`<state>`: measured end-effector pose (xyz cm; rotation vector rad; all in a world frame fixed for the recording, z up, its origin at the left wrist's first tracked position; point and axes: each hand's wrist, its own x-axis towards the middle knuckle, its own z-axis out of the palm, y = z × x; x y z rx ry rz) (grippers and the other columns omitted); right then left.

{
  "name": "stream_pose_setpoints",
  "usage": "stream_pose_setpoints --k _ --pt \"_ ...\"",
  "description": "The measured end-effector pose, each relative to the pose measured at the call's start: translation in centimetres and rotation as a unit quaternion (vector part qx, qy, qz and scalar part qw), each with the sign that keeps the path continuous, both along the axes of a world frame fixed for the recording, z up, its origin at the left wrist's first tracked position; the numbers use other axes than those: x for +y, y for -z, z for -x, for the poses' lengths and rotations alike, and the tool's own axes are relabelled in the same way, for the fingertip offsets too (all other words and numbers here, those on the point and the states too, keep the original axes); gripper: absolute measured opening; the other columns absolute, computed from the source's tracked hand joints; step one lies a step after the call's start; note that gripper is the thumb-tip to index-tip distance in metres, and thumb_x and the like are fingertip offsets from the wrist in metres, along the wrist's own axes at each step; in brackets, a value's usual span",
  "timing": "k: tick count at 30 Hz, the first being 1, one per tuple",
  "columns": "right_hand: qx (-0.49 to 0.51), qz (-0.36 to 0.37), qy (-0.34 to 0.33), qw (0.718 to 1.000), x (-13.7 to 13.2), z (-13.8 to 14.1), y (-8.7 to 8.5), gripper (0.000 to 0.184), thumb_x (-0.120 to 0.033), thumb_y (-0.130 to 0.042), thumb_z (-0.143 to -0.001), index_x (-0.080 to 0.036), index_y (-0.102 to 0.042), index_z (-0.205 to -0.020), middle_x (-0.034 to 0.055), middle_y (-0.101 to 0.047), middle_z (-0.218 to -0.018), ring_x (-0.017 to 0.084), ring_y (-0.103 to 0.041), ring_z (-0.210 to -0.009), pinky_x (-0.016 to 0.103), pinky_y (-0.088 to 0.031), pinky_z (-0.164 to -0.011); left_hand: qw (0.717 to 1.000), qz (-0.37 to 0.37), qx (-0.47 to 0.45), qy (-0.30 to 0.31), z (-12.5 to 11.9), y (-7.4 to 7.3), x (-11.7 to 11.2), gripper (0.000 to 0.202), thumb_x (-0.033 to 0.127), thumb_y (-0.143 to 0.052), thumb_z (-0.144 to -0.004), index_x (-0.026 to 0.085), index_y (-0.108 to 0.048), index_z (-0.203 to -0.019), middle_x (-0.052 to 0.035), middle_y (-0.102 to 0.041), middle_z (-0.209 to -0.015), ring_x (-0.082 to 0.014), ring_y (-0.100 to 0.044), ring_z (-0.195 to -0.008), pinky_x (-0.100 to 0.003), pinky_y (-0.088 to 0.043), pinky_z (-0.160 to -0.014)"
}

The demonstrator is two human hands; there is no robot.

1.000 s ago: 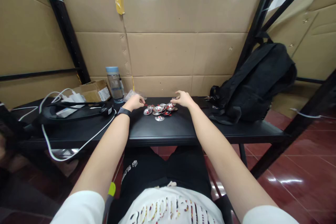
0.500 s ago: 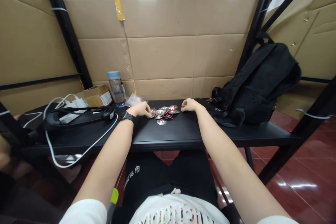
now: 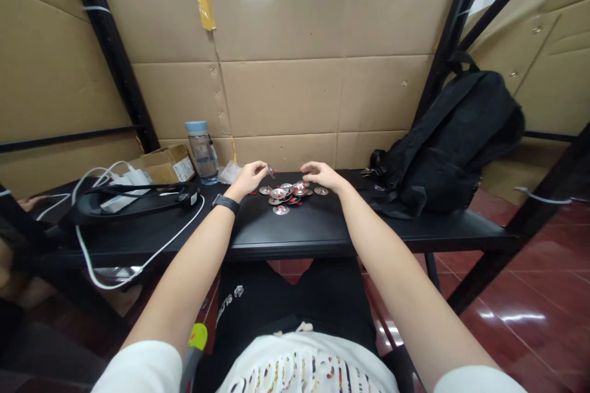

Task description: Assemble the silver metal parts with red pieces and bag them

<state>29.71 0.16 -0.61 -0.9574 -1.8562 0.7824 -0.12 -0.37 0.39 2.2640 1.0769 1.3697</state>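
Observation:
On the black shelf (image 3: 295,233) lies a pile of small shiny metal discs (image 3: 281,194) with red parts on them. My left hand (image 3: 252,175), a dark watch on its wrist, pinches one metal disc (image 3: 271,171) on edge, raised just above the pile's left side. My right hand (image 3: 319,173) hovers over the pile's right edge, its fingers a little apart and nothing seen in them. A single disc (image 3: 321,191) lies flat on the shelf below my right hand. One more disc (image 3: 281,210) rests at the front of the pile.
A water bottle (image 3: 203,153) with a blue lid and a cardboard box (image 3: 168,164) stand at the left. Nearby lie a black ring-shaped device (image 3: 138,199) and a white cable (image 3: 152,265). A black backpack (image 3: 452,141) leans on the right. Cardboard panels (image 3: 286,92) close off the back.
My left hand has lifted a metal disc off the shelf. My right hand has moved left toward the pile, and a disc now shows flat where it was.

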Motion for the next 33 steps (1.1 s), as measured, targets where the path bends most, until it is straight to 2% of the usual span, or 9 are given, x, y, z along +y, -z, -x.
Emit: stream_pose_setpoints --k 3,6,12,17,20,23,25,28,33 --pt "0.084 -0.010 -0.064 0.994 -1.2 3.8 -0.1 0.058 -0.037 -0.088 -0.066 -0.022 -0.067 -0.119 0.0102 -0.072 -0.123 0.023 -0.071 -0.103 0.042 -0.058 -0.091 1.000 -0.001 -0.013 0.018 -1.7 0.2 -0.6 0.032 0.046 -0.061 -0.088 0.016 -0.072 -0.086 -0.0087 -0.076 -0.088 -0.0207 -0.069 -0.083 -0.031 -0.054 -0.077" --pt "0.103 -0.024 -0.077 0.991 -2.5 6.3 -0.1 0.060 -0.036 -0.091 -0.062 -0.020 -0.067 -0.115 0.0088 -0.075 -0.109 0.025 -0.070 -0.106 0.043 -0.056 -0.096 0.999 0.017 -0.003 0.037 -2.5 0.3 -1.5 0.033 0.047 -0.063 -0.087 0.015 -0.074 -0.087 -0.0077 -0.076 -0.086 -0.0202 -0.069 -0.077 -0.030 -0.055 -0.071" --pt "0.121 -0.025 -0.103 0.987 -3.4 7.1 -0.1 0.054 -0.039 -0.093 -0.059 -0.019 -0.067 -0.103 0.0067 -0.076 -0.098 0.024 -0.072 -0.097 0.042 -0.056 -0.094 0.997 0.023 -0.024 0.062 -3.4 0.3 -2.3 0.033 0.047 -0.065 -0.087 0.015 -0.075 -0.090 -0.0090 -0.078 -0.088 -0.0210 -0.071 -0.079 -0.029 -0.056 -0.072" --pt "0.116 -0.037 -0.089 0.989 -3.0 7.3 0.1 0.045 -0.044 -0.087 -0.067 -0.019 -0.067 -0.098 0.0060 -0.076 -0.097 0.023 -0.072 -0.097 0.039 -0.055 -0.097 0.999 0.017 0.001 0.043 -3.9 -0.1 -2.6 0.028 0.041 -0.064 -0.089 0.016 -0.077 -0.091 -0.0091 -0.079 -0.090 -0.0218 -0.073 -0.082 -0.030 -0.057 -0.076" --pt "0.084 -0.043 -0.024 0.995 -1.9 6.3 0.0 0.044 -0.042 -0.083 -0.073 -0.017 -0.067 -0.106 0.0081 -0.075 -0.101 0.021 -0.072 -0.095 0.037 -0.057 -0.093 0.995 0.012 0.084 -0.044 -2.2 -0.5 -2.3 0.025 0.035 -0.062 -0.089 0.016 -0.078 -0.087 -0.0080 -0.079 -0.084 -0.0205 -0.071 -0.076 -0.030 -0.054 -0.075" --pt "0.002 -0.099 0.120 0.988 -0.4 3.5 -0.4 0.049 -0.034 -0.082 -0.074 -0.015 -0.070 -0.117 0.0127 -0.070 -0.116 0.022 -0.071 -0.096 0.036 -0.056 -0.094 0.979 0.004 0.149 -0.142 1.0 -0.5 -1.5 0.024 0.035 -0.063 -0.086 0.018 -0.078 -0.078 -0.0074 -0.078 -0.078 -0.0206 -0.068 -0.072 -0.029 -0.051 -0.069" --pt "-0.087 -0.122 0.212 0.966 0.3 1.0 -0.6 0.051 -0.030 -0.085 -0.070 -0.013 -0.073 -0.116 0.0154 -0.068 -0.118 0.025 -0.070 -0.101 0.036 -0.054 -0.097 0.969 -0.001 0.169 -0.181 3.1 -0.3 -0.7 0.027 0.041 -0.065 -0.084 0.020 -0.077 -0.070 -0.0060 -0.075 -0.071 -0.0203 -0.066 -0.069 -0.028 -0.049 -0.067" --pt "-0.217 -0.047 0.198 0.955 0.9 -2.5 -0.4 0.037 -0.028 -0.084 -0.072 -0.015 -0.077 -0.107 0.0088 -0.075 -0.099 0.025 -0.071 -0.098 0.035 -0.053 -0.096 0.955 0.004 0.199 -0.218 5.3 0.2 0.4 0.026 0.041 -0.070 -0.079 0.023 -0.074 -0.061 -0.0036 -0.068 -0.059 -0.0199 -0.063 -0.065 -0.028 -0.047 -0.067" --pt "-0.225 0.085 0.151 0.959 1.4 -4.8 0.7 0.061 -0.025 -0.094 -0.057 -0.012 -0.074 -0.114 0.0113 -0.077 -0.107 0.022 -0.072 -0.091 0.028 -0.056 -0.079 0.948 0.054 0.230 -0.213 6.2 0.9 1.3 0.022 0.042 -0.073 -0.074 0.025 -0.075 -0.061 -0.0045 -0.067 -0.058 -0.0218 -0.063 -0.064 -0.030 -0.049 -0.069"
